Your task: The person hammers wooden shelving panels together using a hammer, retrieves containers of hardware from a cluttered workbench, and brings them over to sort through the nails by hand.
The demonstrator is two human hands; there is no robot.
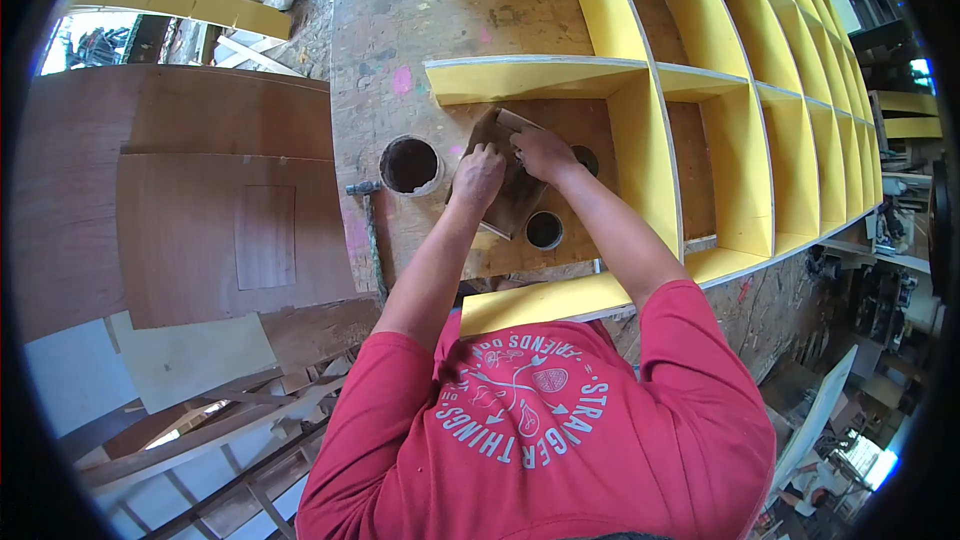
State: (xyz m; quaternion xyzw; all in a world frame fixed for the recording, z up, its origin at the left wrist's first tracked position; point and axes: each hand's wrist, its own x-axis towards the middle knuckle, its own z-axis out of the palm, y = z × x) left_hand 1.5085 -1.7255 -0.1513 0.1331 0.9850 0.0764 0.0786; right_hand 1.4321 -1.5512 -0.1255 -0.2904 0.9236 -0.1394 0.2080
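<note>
A dark brown, flat rectangular piece with pale edges [518,198] lies tilted on the stained wooden worktop, inside an open bay of the yellow frame. Over its left part is my left hand [480,176], fingers curled in and pressed together. My right hand [543,151] is closed near the far pale edge, close to the left one. Whatever the fingers of either hand pinch is hidden. Left of my hands stands an open round container [439,178] with a dark inside. A smaller round can [544,231] sits by the near end, and another can [586,159] is partly behind my right forearm.
A yellow wooden lattice frame [640,10] with many bays fills the right and far side. A hammer [372,230] lies at the worktop's left edge. Brown plywood sheets [190,230] are on the left. A yellow rail [550,302] runs close before my body.
</note>
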